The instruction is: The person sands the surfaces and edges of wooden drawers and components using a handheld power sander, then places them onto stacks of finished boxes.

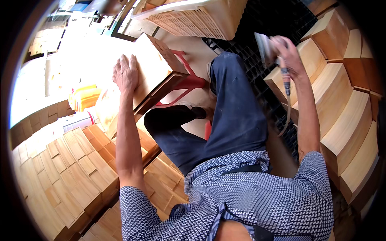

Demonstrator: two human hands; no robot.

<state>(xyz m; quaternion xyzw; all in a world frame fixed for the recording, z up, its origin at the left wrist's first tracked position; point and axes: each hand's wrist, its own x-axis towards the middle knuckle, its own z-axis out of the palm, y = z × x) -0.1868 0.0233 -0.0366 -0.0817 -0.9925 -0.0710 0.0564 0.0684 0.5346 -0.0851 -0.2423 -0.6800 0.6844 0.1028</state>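
Observation:
My left hand [126, 73] lies flat, fingers spread, on the pale top of a wooden box or block [150, 66] that rests on a board over a red plastic stool [193, 82]. Strong glare washes out the wood to the left of the hand. Off to the right, my right hand [286, 55] grips a handheld sander [265, 49], held up away from the wood with its flat pad facing left. A hose with a metal coupling [286, 81] hangs down from the tool beside my forearm.
Stacked wooden blocks [334, 117] rise at the right. More stacked wood pieces [69, 177] fill the lower left. A pale plastic crate [187, 21] stands at the top, beside black grid matting [256, 69]. An orange container [86, 98] and a white bucket [79, 121] are at the left.

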